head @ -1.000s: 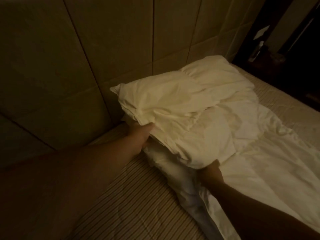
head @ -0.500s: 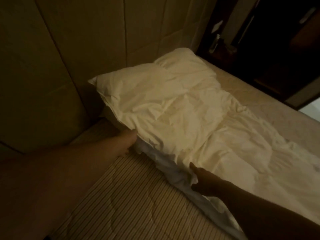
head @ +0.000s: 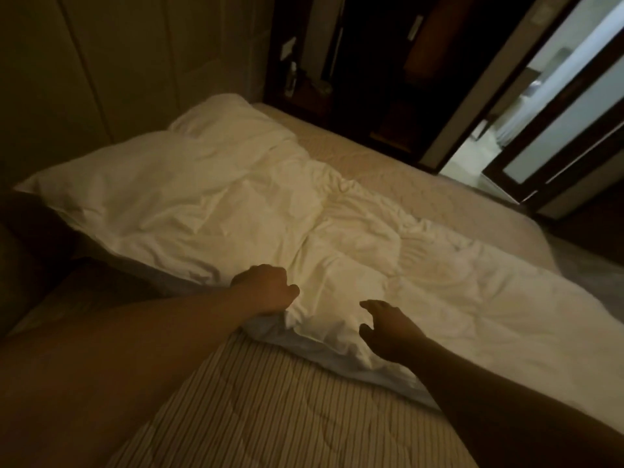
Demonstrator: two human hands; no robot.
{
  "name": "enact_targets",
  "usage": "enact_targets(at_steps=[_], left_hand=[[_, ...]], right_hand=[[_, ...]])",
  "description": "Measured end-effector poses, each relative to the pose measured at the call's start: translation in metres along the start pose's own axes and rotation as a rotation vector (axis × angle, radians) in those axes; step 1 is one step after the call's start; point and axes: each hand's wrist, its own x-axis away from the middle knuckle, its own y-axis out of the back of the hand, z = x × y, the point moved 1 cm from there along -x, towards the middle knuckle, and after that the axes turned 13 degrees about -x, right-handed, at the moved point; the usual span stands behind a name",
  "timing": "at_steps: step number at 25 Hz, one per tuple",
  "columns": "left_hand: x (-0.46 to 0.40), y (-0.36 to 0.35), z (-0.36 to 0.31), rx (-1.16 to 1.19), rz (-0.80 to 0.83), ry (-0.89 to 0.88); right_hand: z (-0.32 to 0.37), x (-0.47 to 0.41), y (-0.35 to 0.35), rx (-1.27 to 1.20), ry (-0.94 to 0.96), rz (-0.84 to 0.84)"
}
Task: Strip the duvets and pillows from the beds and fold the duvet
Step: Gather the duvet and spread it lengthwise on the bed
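— What's nearest you?

— Bare striped mattress [head: 270,407] under my forearms, open room right up to the near edge of the duvet [head: 304,211].

— And your hands?

— My left hand [head: 266,289] is curled tight, bunching that near edge. My right hand [head: 388,327] hovers just beside it, fingers spread and loose, holding nothing.

— The duvet itself?

— White, rumpled, folded over itself, lying down the middle of the bed. Beyond it, a bare strip of mattress, then dark furniture [head: 371,79] and a lit doorway [head: 526,106].
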Motion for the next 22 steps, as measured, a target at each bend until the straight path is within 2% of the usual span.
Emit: enact_targets(at_steps=[4,11,15,22], left_hand=[[0.016,0.018,-0.052,-0.108,-0.071,-0.05],[0.094,0.028,-0.188,-0.137,-0.172,-0.141],[0.152,0.016,-0.297,-0.215,-0.214,-0.195],[0.24,-0.017,-0.535,-0.249,-0.286,-0.448]], right_hand=[[-0.042,0.038,0.031,-0.062,-0.053,-0.096],[-0.162,0.151,0.086,-0.141,-0.132,-0.246],[-0.243,0.246,0.113,-0.183,-0.143,-0.327],[-0.397,0.408,0.163,-0.223,-0.239,-0.461]])
